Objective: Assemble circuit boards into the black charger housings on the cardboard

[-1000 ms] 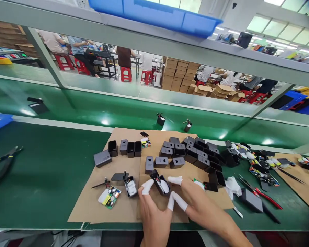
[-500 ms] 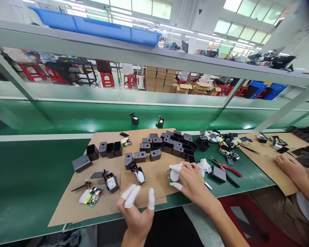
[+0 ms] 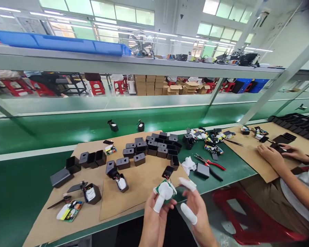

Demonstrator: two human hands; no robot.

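My left hand (image 3: 154,211), with white finger cots, grips a green circuit board (image 3: 167,190) with a round white pad on its face. A small black plate (image 3: 168,171) hangs off the board's far side on red wires. Just right of the board is my right hand (image 3: 197,207), fingers apart and also in white cots, holding nothing that I can see. Left of the board, a black case (image 3: 122,183) with a white-padded board inside rests on the cardboard sheet (image 3: 141,187). Farther left stands a second filled case (image 3: 92,193), near a loose circuit board (image 3: 70,211).
Several black cases (image 3: 152,148) are grouped behind my hands. To the right lie red-handled pliers (image 3: 213,164), a crumpled white cloth (image 3: 189,165), a closed black case (image 3: 203,170) and a pile of boards (image 3: 213,147). A co-worker's hands (image 3: 271,156) work at the far right.
The circuit board has passed from my right hand to my left, and my right hand has let go. Both hands have come together in front of me. The view has shifted right.
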